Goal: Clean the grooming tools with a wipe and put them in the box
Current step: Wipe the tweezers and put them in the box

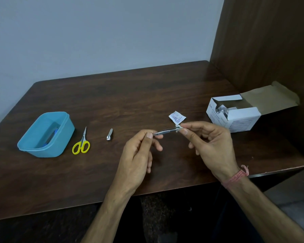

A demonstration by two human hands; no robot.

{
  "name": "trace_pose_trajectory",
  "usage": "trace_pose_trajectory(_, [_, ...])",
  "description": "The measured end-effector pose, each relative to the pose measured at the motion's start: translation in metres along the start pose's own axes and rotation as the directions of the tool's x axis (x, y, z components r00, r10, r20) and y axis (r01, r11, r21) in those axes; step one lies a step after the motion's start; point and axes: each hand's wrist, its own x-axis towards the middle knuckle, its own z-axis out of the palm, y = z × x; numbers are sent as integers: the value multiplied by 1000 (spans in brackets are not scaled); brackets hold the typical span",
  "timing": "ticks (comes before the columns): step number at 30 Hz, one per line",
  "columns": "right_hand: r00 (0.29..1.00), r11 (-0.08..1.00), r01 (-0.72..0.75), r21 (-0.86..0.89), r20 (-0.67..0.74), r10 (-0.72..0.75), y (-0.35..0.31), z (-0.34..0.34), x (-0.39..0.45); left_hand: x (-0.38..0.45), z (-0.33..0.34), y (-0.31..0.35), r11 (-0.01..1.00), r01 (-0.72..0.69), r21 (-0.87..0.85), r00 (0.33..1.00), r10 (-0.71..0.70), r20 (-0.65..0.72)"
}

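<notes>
My left hand (pixel 139 151) pinches one end of metal tweezers (pixel 165 132), held above the table. My right hand (pixel 209 142) pinches a small white wipe (pixel 178 128) wrapped round the tweezers' other end. Yellow-handled scissors (pixel 82 144) and a metal nail clipper (pixel 109 134) lie on the table to the left. Further left stands the open blue plastic box (pixel 60 137), with a blue item inside it. A torn wipe packet (pixel 176 117) lies just behind my hands.
An open white cardboard box of wipes (pixel 242 118) sits at the right, next to a brown wooden partition (pixel 270 41). The dark wooden table (pixel 130 95) stands against a grey wall. Its front edge is near my forearms.
</notes>
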Motion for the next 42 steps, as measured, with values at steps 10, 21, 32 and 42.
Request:
trace_pose_trajectory(10, [997, 999, 45, -4, -69, -45, 0, -2, 0, 1, 2, 1, 1000, 24, 12, 1000, -24, -12])
trace_pose_trajectory(21, [994, 989, 81, -126, 88, -70, 3, 2, -4, 0, 0, 1, 996, 80, -50, 996, -82, -36])
trace_pose_trajectory(32, [985, 982, 53, -180, 168, -22, 0, 3, -3, -3, 3, 3, 992, 73, 106, 997, -76, 33])
trace_pose_trajectory(42, [981, 885, 190, -425, 107, -159, -4, 12, -6, -3, 5, 7, 993, 79, 92, 997, -79, -13])
